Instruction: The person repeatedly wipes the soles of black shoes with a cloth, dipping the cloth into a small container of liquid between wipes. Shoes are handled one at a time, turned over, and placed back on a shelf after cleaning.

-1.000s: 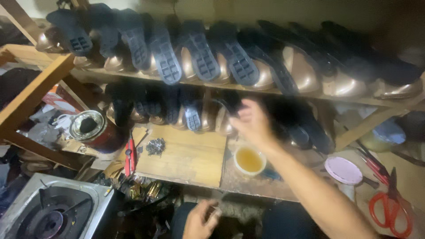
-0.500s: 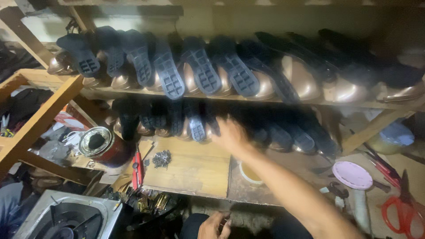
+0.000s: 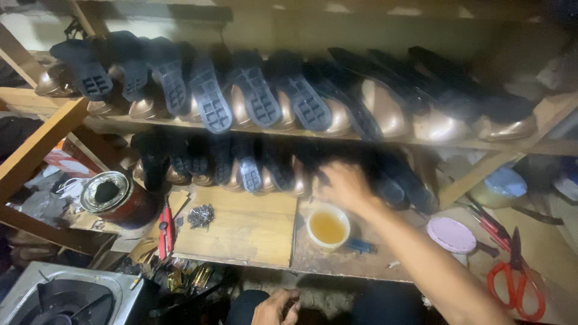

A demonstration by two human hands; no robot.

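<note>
My right hand [image 3: 342, 184] is blurred and reaches to the lower shelf row of dark-soled shoes [image 3: 247, 165], just above a white cup of yellow liquid [image 3: 327, 227]. Its fingers touch or nearly touch a dark shoe [image 3: 391, 180]; I cannot tell whether they grip it. My left hand [image 3: 276, 307] rests low at the bottom edge with fingers curled around something small and dark. An upper shelf holds a row of bronze shoes with black soles up [image 3: 259, 90].
A wooden board [image 3: 247, 232] with a pile of small nails [image 3: 201, 215] lies left of the cup. An open tin [image 3: 108, 195] and a red-handled tool [image 3: 164, 232] are further left. Right are a pink lid [image 3: 450, 234] and red scissors [image 3: 515, 283]. A gas stove [image 3: 60, 301] sits bottom left.
My right hand swung left over the cup, then back right along the lower shoe row. The view shifted slightly. My left hand stayed low.
</note>
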